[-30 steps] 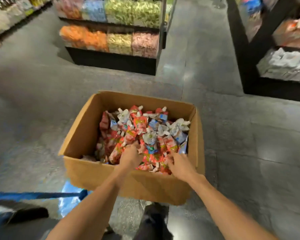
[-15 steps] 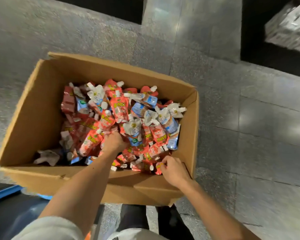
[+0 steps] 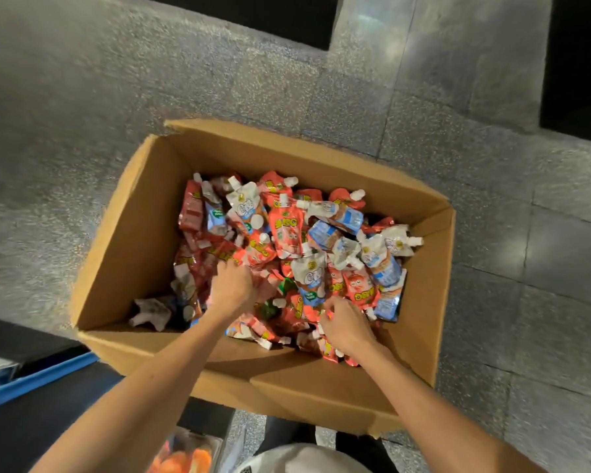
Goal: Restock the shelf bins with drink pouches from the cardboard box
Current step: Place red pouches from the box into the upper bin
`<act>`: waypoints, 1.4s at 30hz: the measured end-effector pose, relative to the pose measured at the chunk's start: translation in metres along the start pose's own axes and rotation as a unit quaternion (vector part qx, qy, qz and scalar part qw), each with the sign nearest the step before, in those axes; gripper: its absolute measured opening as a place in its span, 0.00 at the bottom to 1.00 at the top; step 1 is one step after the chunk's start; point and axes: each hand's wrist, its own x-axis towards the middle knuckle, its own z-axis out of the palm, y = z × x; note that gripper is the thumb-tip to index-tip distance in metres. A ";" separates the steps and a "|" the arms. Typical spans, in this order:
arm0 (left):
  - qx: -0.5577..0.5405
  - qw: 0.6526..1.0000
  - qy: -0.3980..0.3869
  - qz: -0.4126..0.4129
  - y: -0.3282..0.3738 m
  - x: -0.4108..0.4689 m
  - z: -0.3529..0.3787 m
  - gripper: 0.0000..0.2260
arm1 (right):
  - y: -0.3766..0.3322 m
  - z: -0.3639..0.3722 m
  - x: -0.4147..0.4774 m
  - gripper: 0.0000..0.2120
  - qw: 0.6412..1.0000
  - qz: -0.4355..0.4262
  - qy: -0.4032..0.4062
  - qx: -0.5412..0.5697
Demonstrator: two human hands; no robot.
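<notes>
An open cardboard box (image 3: pixel 127 240) stands on the grey floor, holding several drink pouches (image 3: pixel 287 230), mostly red ones with white caps and some white-and-blue ones. Both my hands are inside it. My left hand (image 3: pixel 232 288) digs into the red pouches near the middle, fingers curled down among them. My right hand (image 3: pixel 347 327) reaches into the pile at the near right, its fingers curled round red pouches. What each hand holds is partly hidden by the pile.
Grey stone floor (image 3: pixel 151 80) surrounds the box. A blue-edged shelf or bin (image 3: pixel 38 380) lies at the lower left, with orange packets (image 3: pixel 185 459) below it. Dark shelf bases run along the top (image 3: pixel 253 15) and right edge (image 3: pixel 577 63).
The view has tilted down onto the box and moved closer. Both hands have pushed deeper into the pouches; the right hand has moved from the near rim into the pile.
</notes>
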 end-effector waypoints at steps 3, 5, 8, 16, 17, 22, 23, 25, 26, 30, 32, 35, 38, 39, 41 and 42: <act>0.012 0.998 0.042 -0.050 -0.025 0.015 -0.007 0.27 | -0.015 0.003 0.018 0.12 1.000 -0.001 0.012 0.005; -0.052 0.994 -0.037 -0.093 -0.042 0.026 -0.006 0.27 | -0.020 0.007 0.031 0.08 0.999 0.026 0.027 0.028; -0.058 0.984 -0.124 -0.115 -0.049 0.030 0.003 0.29 | -0.019 0.007 0.044 0.17 0.991 0.082 0.087 0.063; -0.117 0.968 -0.142 -0.169 -0.039 0.024 0.016 0.16 | -0.003 0.005 0.062 0.37 0.953 0.236 0.187 0.044; -0.145 0.960 -0.158 -0.178 -0.038 0.022 0.019 0.19 | -0.002 0.008 0.062 0.37 0.953 0.236 0.186 0.027; -0.158 0.960 -0.162 -0.162 -0.035 0.017 0.019 0.18 | 0.012 0.005 0.066 0.31 0.951 0.241 0.189 -0.038; -0.178 0.957 -0.170 -0.151 -0.037 0.018 0.017 0.18 | 0.014 0.002 0.066 0.28 0.952 0.239 0.187 -0.046; -0.219 0.950 -0.180 -0.127 -0.039 0.015 0.011 0.17 | 0.018 -0.002 0.065 0.24 0.954 0.231 0.180 -0.062; -0.235 0.948 -0.181 -0.117 -0.039 0.012 0.008 0.15 | 0.020 -0.003 0.065 0.22 0.957 0.222 0.175 -0.071; -0.294 0.939 -0.163 -0.069 -0.034 0.001 -0.009 0.14 | 0.022 -0.008 0.058 0.17 0.975 0.164 0.137 -0.053; -0.330 0.932 -0.141 -0.046 -0.034 -0.011 -0.018 0.17 | 0.019 -0.010 0.047 0.17 0.987 0.133 0.089 0.025; -0.387 0.914 -0.117 -0.017 -0.031 -0.026 -0.031 0.20 | 0.015 -0.011 0.035 0.20 0.980 0.110 -0.010 0.164; -0.448 0.891 -0.077 -0.013 -0.029 -0.050 -0.049 0.16 | -0.003 -0.022 0.017 0.21 0.972 0.076 -0.041 0.220; -0.460 0.885 -0.066 -0.014 -0.029 -0.058 -0.053 0.15 | -0.009 -0.023 0.015 0.26 0.971 0.064 -0.041 0.225; -0.476 0.879 -0.032 -0.025 -0.033 -0.075 -0.056 0.15 | -0.021 -0.025 0.014 0.33 0.980 0.027 -0.033 0.192; -0.488 0.872 -0.010 -0.032 -0.035 -0.082 -0.056 0.15 | -0.030 -0.027 0.016 0.29 0.986 -0.006 -0.027 0.166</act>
